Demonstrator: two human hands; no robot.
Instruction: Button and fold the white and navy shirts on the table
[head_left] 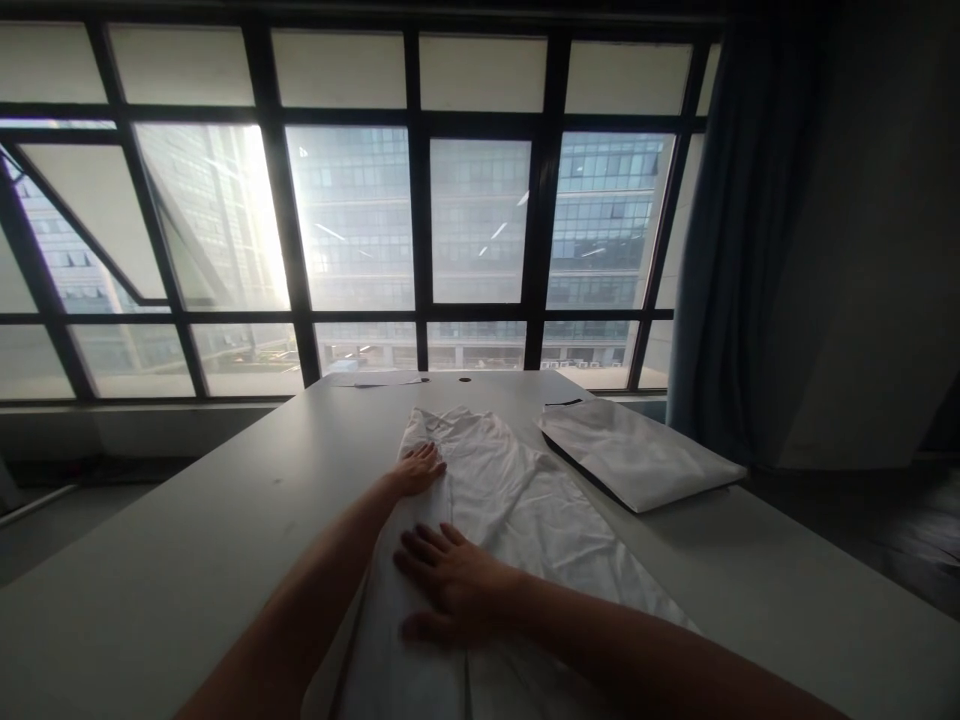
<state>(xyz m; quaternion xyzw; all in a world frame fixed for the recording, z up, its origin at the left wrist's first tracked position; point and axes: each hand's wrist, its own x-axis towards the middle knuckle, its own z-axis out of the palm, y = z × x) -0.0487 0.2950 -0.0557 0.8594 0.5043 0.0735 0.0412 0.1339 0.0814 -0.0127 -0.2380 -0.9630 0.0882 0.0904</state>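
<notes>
A white garment [525,500] lies spread lengthwise down the middle of a pale table [187,560]. My left hand [420,468] rests flat on the garment's left edge near its far end, fingers together and stretched forward. My right hand [450,580] lies palm down on the cloth closer to me, fingers spread and pointing left. Neither hand grips anything; both press on the fabric.
A flat white packet on a dark board [637,455] lies at the table's right, just beside the garment. A sheet of paper [379,379] sits at the far edge. Large windows [480,220] stand behind, with a dark curtain [739,250] at the right.
</notes>
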